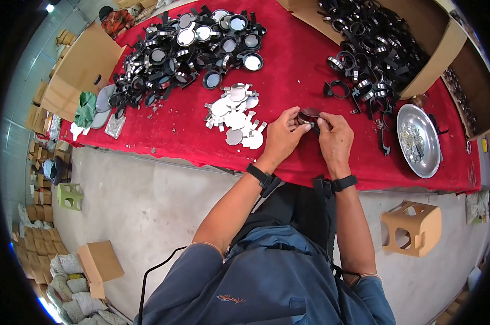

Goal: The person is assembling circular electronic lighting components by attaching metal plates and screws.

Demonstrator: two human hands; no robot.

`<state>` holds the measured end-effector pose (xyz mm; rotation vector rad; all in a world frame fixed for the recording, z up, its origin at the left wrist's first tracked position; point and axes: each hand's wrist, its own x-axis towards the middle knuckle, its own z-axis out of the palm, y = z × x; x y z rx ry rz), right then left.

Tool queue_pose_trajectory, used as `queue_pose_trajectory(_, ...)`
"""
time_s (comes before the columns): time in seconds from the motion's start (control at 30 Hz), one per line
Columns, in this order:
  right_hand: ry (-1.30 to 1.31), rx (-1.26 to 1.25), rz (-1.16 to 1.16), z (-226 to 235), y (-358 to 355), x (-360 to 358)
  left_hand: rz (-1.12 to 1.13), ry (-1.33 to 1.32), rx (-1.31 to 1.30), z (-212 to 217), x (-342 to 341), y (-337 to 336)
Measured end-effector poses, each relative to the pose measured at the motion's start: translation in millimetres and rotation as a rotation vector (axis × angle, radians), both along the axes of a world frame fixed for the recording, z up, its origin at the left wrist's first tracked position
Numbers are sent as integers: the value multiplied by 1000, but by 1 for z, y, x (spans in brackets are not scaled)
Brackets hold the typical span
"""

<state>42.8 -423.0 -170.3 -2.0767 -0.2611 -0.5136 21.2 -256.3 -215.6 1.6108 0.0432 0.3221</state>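
Close to the table's near edge, a dark round ring piece with a shiny rim is held between my two hands. My left hand pinches its left side with thumb and fingers. On the opposite side, my right hand grips it the same way; the fingertips partly cover it. Left of my hands lies a loose pile of silvery-white discs with short tabs. Beyond them is a big heap of black round frames, many with pale discs inside. To the right, black and silver rings spill from a carton.
A metal bowl with small metal bits stands at right, beside the cardboard carton. A red cloth covers the table. A beige stool is on the floor at right. Another person is at the far left.
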Motion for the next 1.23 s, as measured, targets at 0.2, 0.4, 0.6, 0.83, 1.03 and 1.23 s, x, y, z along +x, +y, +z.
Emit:
queue_pose_trajectory(0.2,49,-116,13,11,4,-6,-54,18,9,14,-5,4)
queue_pose_trajectory(0.4,27,-154,22,9,3,-2,-58,-4,43,15,-3,5)
queue_pose_trajectory(0.6,-52,-226,27,13,4,-10,1,-65,188,17,-6,4)
queue_pose_trajectory(0.83,-25,-301,65,15,-2,-9,47,-196,442,13,-4,4)
queue_pose_trajectory(1.03,509,150,-1,10,-28,19,-45,-195,403,31,-18,6)
queue_pose_trajectory(1.23,832,739,249,15,-22,2,-155,-235,335,41,-25,10)
